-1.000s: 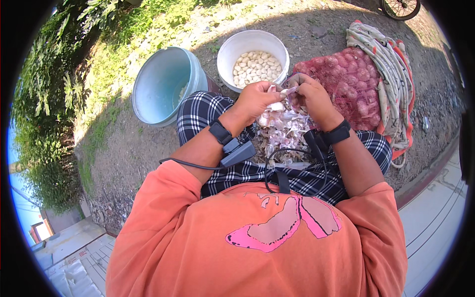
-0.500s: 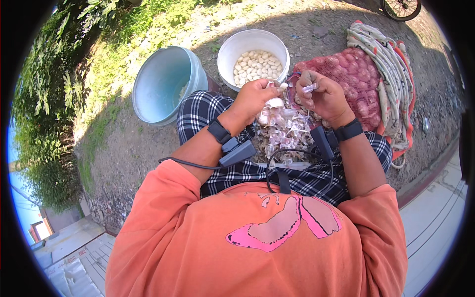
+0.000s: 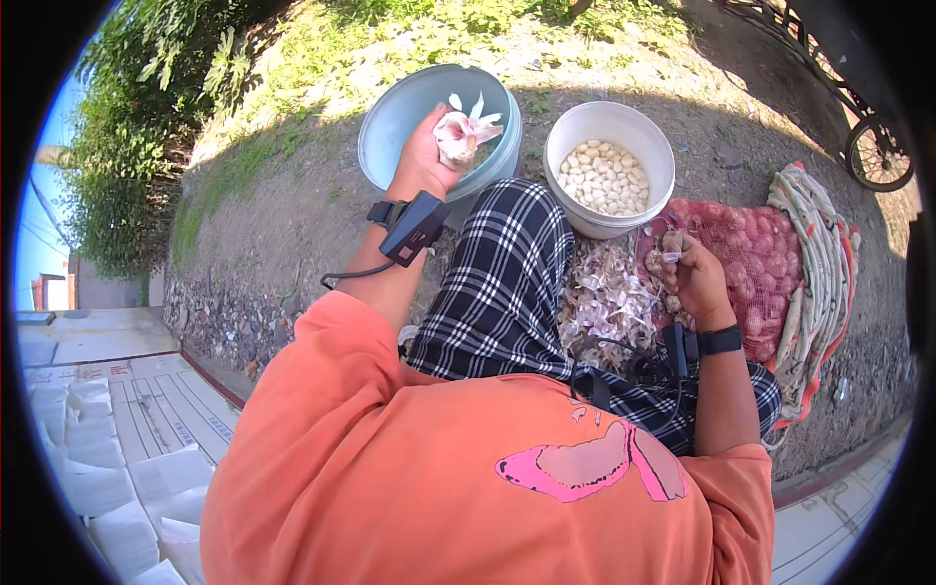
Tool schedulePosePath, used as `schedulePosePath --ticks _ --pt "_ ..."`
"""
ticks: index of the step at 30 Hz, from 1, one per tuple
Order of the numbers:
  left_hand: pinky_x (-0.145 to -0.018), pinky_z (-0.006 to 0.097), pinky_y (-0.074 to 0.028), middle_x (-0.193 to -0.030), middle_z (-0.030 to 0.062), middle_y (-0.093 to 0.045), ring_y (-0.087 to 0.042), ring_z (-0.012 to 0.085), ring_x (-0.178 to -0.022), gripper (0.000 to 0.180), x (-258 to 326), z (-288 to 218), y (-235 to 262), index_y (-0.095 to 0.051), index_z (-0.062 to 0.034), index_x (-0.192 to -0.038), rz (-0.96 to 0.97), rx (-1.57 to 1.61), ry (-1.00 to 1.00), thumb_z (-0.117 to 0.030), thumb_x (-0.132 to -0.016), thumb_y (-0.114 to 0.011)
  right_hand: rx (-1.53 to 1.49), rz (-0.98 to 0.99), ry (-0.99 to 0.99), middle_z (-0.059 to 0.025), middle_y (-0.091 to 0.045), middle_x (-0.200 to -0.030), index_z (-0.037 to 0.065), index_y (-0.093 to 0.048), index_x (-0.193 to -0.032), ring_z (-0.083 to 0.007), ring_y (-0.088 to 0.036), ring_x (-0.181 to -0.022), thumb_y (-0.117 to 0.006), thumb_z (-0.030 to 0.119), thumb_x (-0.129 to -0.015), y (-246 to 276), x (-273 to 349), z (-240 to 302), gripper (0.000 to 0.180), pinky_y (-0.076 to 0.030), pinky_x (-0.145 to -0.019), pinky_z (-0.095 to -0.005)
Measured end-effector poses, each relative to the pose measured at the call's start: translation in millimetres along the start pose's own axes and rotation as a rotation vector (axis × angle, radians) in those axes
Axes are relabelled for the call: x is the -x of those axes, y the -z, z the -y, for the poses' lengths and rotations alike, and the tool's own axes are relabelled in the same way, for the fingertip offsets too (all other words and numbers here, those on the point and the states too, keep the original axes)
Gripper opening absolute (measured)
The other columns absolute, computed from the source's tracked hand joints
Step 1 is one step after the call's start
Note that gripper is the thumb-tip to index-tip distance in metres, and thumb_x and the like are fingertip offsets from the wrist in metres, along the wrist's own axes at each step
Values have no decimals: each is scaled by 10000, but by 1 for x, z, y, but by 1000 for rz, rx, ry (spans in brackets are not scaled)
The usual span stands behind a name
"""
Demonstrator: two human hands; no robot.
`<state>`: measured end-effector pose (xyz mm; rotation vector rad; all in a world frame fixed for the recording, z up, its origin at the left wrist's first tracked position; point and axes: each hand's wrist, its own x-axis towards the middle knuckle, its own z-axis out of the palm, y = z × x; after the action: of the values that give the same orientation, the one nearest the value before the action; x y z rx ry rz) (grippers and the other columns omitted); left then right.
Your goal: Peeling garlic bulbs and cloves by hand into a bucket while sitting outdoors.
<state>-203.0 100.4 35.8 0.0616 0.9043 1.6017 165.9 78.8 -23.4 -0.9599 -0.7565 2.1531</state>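
My left hand is raised over the pale blue bucket, its fingers closed round an opened garlic bulb with papery skin sticking up. My right hand hangs beside the red mesh bag of garlic bulbs. Its fingers are curled, with a small pale scrap at the fingertips; whether they hold anything more is hidden. Under that hand lies a heap of loose garlic skins between my legs. Just beyond the heap stands a white bucket with peeled cloves in it.
A folded pale sack with orange edging lies against the mesh bag's right side. My knee in checked trousers rises between the left bucket and the skins. A wheel stands far right; green plants grow far left.
My hands have parted. The left has swung out left over the blue bucket with the garlic; the right has moved lower, beside the mesh bag. The whole view has turned left.
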Motion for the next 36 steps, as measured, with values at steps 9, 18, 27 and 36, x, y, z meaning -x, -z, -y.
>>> schedulePosePath --ticks 9,18,27,36 --pt "-592 303 -492 -803 102 -577 -575 176 -682 294 72 23 -43 -474 24 -1083 317 -432 83 -151 -848 -442 98 -48 12 -36 -438 -595 72 -423 -693 -131 -389 -463 -353 69 -655 0 0 -5 79 -301 -412 -227" --pt "-644 225 -474 -858 77 -580 -571 119 -741 262 80 167 -90 -412 23 -1056 715 -702 221 -63 -827 -507 430 -208 202 -31 -541 -639 3 -571 -758 -95 -488 -550 -427 72 -748 -16 20 15 160 -377 -500 -211" --pt "-612 251 -452 -772 56 -614 -576 134 -682 132 48 205 -88 -584 -33 -807 728 -1371 -215 -124 -716 -615 804 -393 305 -79 -564 -622 -19 -585 -754 -137 -524 -583 -510 219 -759 18 13 20 250 -399 -540 -289" --pt "-574 320 -458 -708 70 -611 -591 241 -667 158 89 175 -77 -622 -116 -758 708 -1706 -624 -251 -677 -636 768 -329 247 9 -545 -640 35 -621 -860 -51 -467 -529 -538 209 -777 -6 26 -2 210 -366 -465 -205"
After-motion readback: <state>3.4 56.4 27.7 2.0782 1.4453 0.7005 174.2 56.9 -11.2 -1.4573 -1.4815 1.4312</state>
